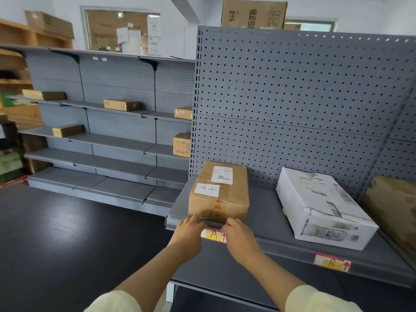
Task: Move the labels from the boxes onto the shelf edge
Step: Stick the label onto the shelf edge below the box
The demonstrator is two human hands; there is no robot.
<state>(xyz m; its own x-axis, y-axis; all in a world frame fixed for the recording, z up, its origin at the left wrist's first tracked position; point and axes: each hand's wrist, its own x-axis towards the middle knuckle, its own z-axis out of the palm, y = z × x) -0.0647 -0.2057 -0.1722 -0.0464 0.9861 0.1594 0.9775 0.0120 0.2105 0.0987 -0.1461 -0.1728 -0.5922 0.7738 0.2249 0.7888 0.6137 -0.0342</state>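
A brown cardboard box (219, 194) sits on the grey shelf (270, 212), with a white handwritten label (207, 189) and a printed shipping label on top. Below it, on the shelf edge (281, 246), lies a red and yellow label (213, 235) marked "A". My left hand (189, 233) presses on the label's left end and my right hand (238, 235) on its right end, fingers bent over the shelf edge. A white box (324, 208) stands to the right, with a second red and yellow label (332, 262) on the edge below it.
A brown package (396, 208) lies at the far right of the shelf. Grey perforated backboard rises behind the boxes. To the left, another grey shelving unit (108, 136) holds several small cardboard boxes. Dark floor spreads below at left.
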